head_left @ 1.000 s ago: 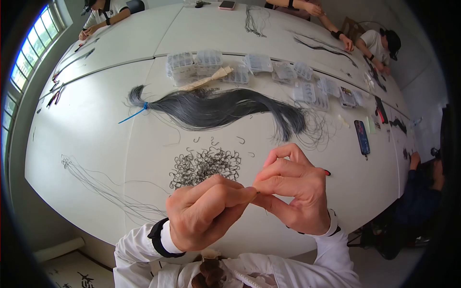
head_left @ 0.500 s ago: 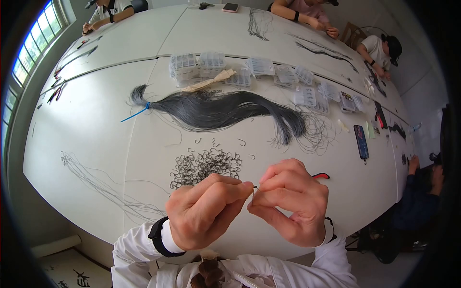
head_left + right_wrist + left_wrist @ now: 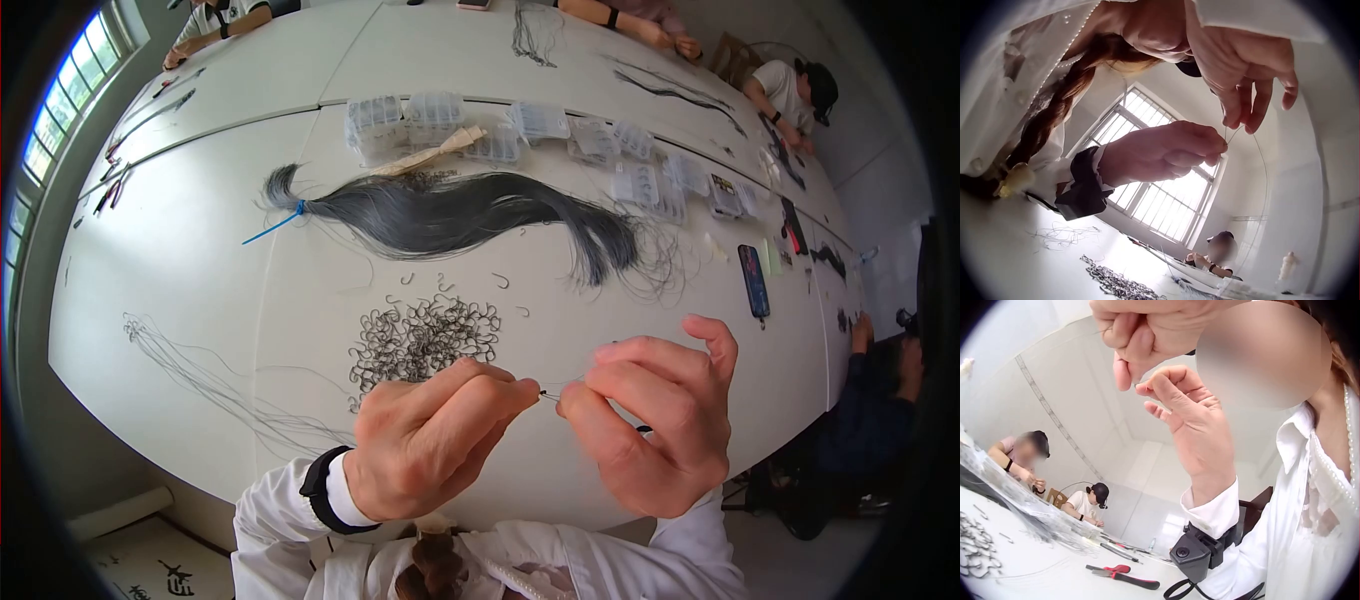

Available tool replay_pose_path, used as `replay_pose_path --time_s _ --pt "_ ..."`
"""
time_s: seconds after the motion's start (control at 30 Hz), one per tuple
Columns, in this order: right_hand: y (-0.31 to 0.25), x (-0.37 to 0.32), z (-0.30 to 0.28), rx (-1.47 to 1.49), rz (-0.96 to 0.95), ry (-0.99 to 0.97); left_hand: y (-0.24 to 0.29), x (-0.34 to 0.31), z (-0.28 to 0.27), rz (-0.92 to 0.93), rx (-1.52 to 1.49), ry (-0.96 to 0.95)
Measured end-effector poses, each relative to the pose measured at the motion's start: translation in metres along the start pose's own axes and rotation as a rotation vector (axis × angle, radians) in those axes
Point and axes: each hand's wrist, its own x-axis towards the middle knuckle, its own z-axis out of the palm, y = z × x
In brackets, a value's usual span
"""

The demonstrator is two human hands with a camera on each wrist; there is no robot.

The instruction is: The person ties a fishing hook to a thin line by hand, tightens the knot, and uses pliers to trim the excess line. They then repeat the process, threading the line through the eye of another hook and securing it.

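Observation:
My left hand (image 3: pixel 435 435) pinches a small dark fish hook (image 3: pixel 543 393) between thumb and forefinger; most of the hook is hidden by the fingertips. Just to its right, my right hand (image 3: pixel 655 420) pinches a thin fishing line (image 3: pixel 552 397) that runs across the short gap to the hook. The right little finger sticks up. In the right wrist view, a loop of the line (image 3: pixel 1265 187) hangs down from the fingers. Beyond the left hand lies a pile of loose fish hooks (image 3: pixel 420 345) on the white table (image 3: pixel 330 460).
A long grey hank of line (image 3: pixel 450 215), bound with a blue tie, lies behind the hooks. Clear plastic boxes (image 3: pixel 540 120) stand behind it. Lines with hooks (image 3: pixel 200 385) lie at left, a phone (image 3: pixel 753 280) at right. Red-handled pliers (image 3: pixel 1125 577) show in the left wrist view.
My right hand has moved right, away from the left, drawing the line out between them, and its little finger has lifted. The left hand stays nearly in place, pinching the hook.

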Motion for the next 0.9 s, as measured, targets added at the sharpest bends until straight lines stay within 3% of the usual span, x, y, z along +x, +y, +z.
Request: replay_pose_path --time_s 0.53,0.7,0.9 --pt "0.020 0.005 0.010 0.423 0.288 -0.149 0.002 0.003 -0.002 -0.082 -0.214 -0.032" --pt "0.022 0.006 0.011 0.655 0.378 -0.296 0.005 0.004 -0.004 -0.084 -0.185 -0.017" --pt "0.013 -0.002 0.024 0.930 0.502 -0.292 0.003 0.000 0.003 -0.096 -0.156 0.190"
